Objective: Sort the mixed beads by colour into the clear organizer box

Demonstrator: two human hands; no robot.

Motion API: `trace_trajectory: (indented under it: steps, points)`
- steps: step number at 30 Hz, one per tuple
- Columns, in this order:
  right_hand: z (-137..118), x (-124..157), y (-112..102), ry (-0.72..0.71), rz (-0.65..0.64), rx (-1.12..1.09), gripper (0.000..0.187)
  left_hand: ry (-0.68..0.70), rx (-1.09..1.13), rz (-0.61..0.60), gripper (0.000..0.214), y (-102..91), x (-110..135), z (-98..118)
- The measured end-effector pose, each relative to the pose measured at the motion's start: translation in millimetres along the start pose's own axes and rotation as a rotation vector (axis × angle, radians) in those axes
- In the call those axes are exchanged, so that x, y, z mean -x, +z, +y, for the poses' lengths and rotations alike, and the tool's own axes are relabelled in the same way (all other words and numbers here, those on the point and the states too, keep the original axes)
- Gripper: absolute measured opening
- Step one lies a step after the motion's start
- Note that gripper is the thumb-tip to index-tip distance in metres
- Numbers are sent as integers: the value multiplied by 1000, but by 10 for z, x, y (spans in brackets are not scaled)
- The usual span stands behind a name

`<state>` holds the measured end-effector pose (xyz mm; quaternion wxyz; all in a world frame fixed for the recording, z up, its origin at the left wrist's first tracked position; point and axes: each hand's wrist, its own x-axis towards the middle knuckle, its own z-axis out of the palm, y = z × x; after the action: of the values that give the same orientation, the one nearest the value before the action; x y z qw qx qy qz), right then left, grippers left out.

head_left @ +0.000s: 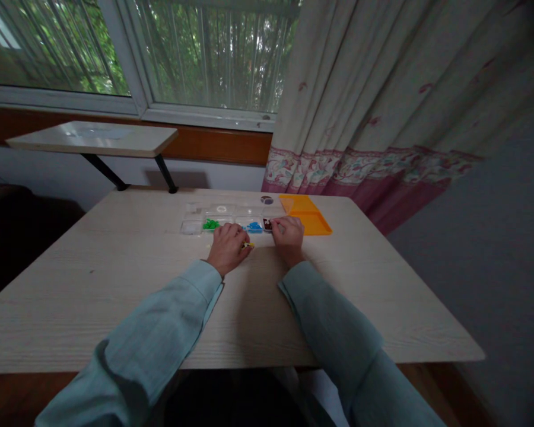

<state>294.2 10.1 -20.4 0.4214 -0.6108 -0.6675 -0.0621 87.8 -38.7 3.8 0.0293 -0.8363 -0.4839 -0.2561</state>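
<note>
My left hand point(228, 247) is curled above the desk, its fingers closed on small yellow pieces point(248, 244) with something dark among them. My right hand point(289, 236) has its fingertips pinched together at the compartment of dark brown pieces point(267, 225); what lies between them is too small to make out. Both hands are at the near side of a clear plastic compartment box point(191, 227). Green pieces point(210, 224) lie in one compartment left of centre, and blue pieces point(253, 226) in another between my hands. My left hand partly covers the compartments behind it.
An orange open case point(314, 223) lies right of the clear box, partly behind my right hand. A dark round item point(267, 200) is behind the box. A small raised shelf point(93, 137) stands at the desk's back left. A curtain point(360, 118) hangs behind the wooden desk point(137, 284).
</note>
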Motion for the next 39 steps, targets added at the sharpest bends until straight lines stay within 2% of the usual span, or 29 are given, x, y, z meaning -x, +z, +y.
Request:
trace_trajectory:
  steps: [5, 19, 29, 39]
  points:
    - [10, -9, 15, -3, -9, -19, 25, 5, -22, -5, 13, 5, 2, -13]
    - [-33, -5, -5, -2, -20, -23, 24, -4, 25, -28, 16, 51, 5, -50]
    - [-13, -12, 2, -14, -14, -24, 25, -48, 60, 49, 24, 28, 23, -140]
    - [-13, -4, 15, -10, -8, -22, 24, 4, 64, -2, 18, 29, 71, -113]
